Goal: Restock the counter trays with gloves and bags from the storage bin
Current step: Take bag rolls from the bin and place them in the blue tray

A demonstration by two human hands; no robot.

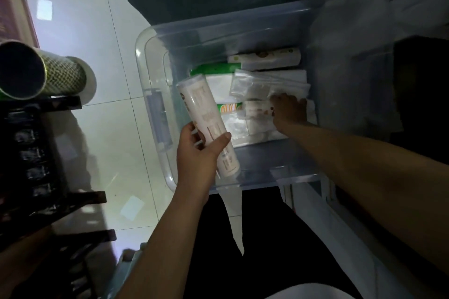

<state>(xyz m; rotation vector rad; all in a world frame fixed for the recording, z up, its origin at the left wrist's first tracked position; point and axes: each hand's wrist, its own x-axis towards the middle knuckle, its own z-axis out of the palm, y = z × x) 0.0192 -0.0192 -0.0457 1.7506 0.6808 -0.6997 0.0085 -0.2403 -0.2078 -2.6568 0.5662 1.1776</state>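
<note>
Both hands worked at the clear storage bin (pixel 155 114) on the pale tiled floor (pixel 102 143).

Inside lay flat packets, clear bags (pixel 262 85) among them. The left hand (pixel 198 150) clasped a long white roll pack (pixel 206 121), its axis running away from the person. The right hand (pixel 289 110), nearer the bags, reached down onto them just ahead; whether its fingers gripped anything could not be told.
</note>
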